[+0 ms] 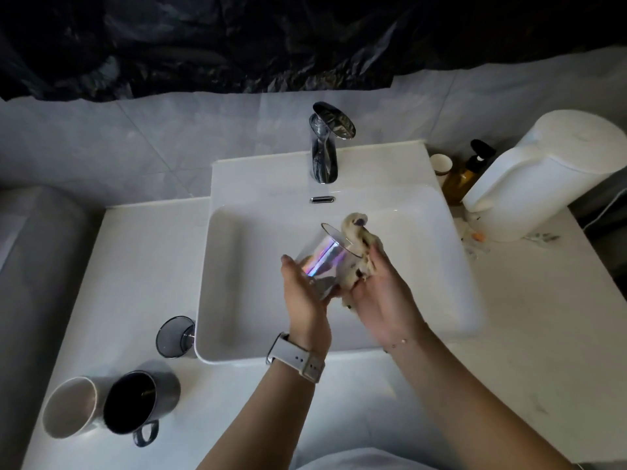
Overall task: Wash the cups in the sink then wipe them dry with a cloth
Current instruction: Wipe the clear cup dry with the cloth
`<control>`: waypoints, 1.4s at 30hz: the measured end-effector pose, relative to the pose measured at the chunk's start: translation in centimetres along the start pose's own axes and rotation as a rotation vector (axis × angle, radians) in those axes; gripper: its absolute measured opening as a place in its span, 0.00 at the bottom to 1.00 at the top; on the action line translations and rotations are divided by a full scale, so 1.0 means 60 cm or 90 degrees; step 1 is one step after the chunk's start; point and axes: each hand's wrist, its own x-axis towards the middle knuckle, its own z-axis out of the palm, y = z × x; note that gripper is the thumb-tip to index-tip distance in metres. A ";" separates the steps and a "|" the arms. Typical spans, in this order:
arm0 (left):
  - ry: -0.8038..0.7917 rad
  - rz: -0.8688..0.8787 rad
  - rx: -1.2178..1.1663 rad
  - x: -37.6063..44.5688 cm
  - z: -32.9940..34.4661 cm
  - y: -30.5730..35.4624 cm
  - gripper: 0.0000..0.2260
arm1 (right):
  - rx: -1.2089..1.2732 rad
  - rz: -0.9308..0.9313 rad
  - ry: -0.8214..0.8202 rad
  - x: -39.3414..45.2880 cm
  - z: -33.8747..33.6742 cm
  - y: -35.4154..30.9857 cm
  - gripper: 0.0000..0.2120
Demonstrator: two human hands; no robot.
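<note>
Over the white sink basin (237,266), my left hand (303,293) holds a clear iridescent glass cup (327,259) by its base, tilted with the rim pointing up and right. My right hand (380,293) grips a crumpled beige cloth (359,242) pressed against the cup's right side and rim. On the counter at the lower left stand a white cup (69,407), a dark grey mug with a handle (135,407) and a smoky glass cup (174,337) beside the basin's corner.
A chrome faucet (325,144) stands behind the basin; no water runs. At the right are a white dispenser (543,178), an amber pump bottle (463,174), a small paper cup (441,164) and scattered bits on the white counter (509,334).
</note>
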 end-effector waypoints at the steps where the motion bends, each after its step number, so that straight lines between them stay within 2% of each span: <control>1: 0.037 0.022 0.006 0.001 0.003 -0.012 0.25 | 0.019 0.001 0.028 0.001 0.004 0.003 0.22; 4: 0.106 0.087 0.038 -0.006 0.004 -0.037 0.22 | 0.052 0.033 0.070 -0.005 0.013 0.009 0.23; 9: 0.039 0.262 0.108 -0.014 -0.002 -0.032 0.07 | 0.027 0.099 0.089 -0.029 0.012 0.035 0.23; 11: -0.008 0.335 0.167 -0.011 -0.018 -0.032 0.11 | 0.003 0.118 0.071 -0.037 0.011 0.032 0.22; 14: -0.110 0.377 0.276 -0.006 -0.054 -0.027 0.20 | -0.007 0.113 0.041 -0.045 0.007 0.018 0.21; 16: -0.165 0.413 0.385 0.003 -0.084 -0.017 0.28 | -0.049 0.102 0.061 -0.045 0.006 0.011 0.21; 18: -0.222 0.423 0.469 0.014 -0.109 0.000 0.35 | -0.099 0.084 0.061 -0.041 0.006 0.010 0.21; 20: -0.253 0.389 0.516 0.012 -0.118 0.020 0.39 | -0.195 0.059 0.044 -0.037 0.017 0.015 0.19; 23: -0.189 0.348 0.483 0.014 -0.139 0.036 0.34 | -0.312 0.061 0.029 -0.035 0.045 0.037 0.22; 25: -0.120 0.354 0.452 0.014 -0.162 0.047 0.32 | -0.309 0.060 0.009 -0.032 0.055 0.052 0.20; 30: 0.051 0.419 0.542 0.002 -0.254 0.089 0.35 | -0.307 0.107 -0.066 -0.016 0.106 0.101 0.09; 33: 0.101 0.362 0.459 0.006 -0.322 0.132 0.38 | -0.275 0.119 -0.097 -0.002 0.139 0.125 0.15; 38: 0.208 0.374 0.450 0.019 -0.445 0.200 0.41 | -0.300 0.062 -0.041 0.011 0.167 0.181 0.15; 42: 0.217 0.325 0.479 0.051 -0.519 0.237 0.39 | -0.315 0.062 0.002 0.014 0.180 0.229 0.12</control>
